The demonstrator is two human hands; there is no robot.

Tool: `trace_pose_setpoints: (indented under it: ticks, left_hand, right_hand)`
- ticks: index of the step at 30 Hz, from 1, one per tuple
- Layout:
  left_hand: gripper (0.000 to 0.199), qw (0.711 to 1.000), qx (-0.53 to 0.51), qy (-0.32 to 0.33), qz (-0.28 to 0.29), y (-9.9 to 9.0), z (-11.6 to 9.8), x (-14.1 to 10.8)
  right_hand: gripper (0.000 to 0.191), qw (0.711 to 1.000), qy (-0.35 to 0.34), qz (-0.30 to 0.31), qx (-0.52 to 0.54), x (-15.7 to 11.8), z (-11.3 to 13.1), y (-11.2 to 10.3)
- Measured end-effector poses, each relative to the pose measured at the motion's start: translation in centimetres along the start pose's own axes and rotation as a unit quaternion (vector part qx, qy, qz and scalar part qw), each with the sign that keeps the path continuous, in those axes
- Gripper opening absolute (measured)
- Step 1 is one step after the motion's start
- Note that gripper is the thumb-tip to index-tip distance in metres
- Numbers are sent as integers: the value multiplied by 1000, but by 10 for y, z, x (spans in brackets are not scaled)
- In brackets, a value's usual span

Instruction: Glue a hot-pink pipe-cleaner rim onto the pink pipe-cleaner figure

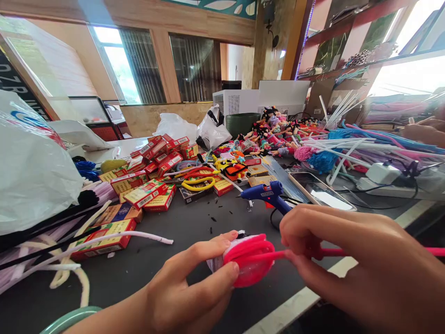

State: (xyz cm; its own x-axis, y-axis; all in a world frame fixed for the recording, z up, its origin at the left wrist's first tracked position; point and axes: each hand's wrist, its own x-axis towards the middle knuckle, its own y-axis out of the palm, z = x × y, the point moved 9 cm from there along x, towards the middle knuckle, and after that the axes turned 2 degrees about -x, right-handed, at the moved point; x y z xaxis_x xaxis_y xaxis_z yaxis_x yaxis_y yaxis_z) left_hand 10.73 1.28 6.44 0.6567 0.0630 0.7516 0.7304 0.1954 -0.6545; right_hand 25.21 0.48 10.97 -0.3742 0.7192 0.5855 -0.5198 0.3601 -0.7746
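Note:
My left hand [187, 283] cups a small round craft piece of white fuzzy material [216, 263], and coils of hot-pink pipe cleaner [247, 264] wrap around it. From that coil a pink stem [278, 256] runs right into my right hand [347, 253], whose fingers pinch it. Beyond my grip, the stem's far end [434, 251] sticks out to the right. A pale green bangle [69, 320] circles my left wrist. A blue hot glue gun [267, 195] lies on the dark table [167, 246] just past my right hand.
Red and yellow cartons [146, 195] are heaped on the table's left, beside yellow-handled scissors [196, 183]. Finished pipe-cleaner dolls [274, 134] pile up behind them. A phone [320, 192], pipe-cleaner bundles [375, 144], and a white plastic bag [31, 167] lie around. A co-worker's hand [426, 130] shows far right.

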Motion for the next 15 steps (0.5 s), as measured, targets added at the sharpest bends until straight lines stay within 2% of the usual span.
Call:
trace_pose_setpoints:
  ticks: [5, 7, 15]
  left_hand:
    - [27, 1000, -5, -29, 8, 3, 6, -4]
    - [26, 1000, -5, -23, 4, 3, 5, -4]
    - [26, 1000, -15, -25, -2, 0, 5, -2]
  right_hand:
    - [23, 1000, 3, 14, -6, 3, -3, 7]
    - [22, 1000, 6, 16, -8, 4, -3, 10]
    - [20, 999, -11, -35, -30, 4, 7, 7]
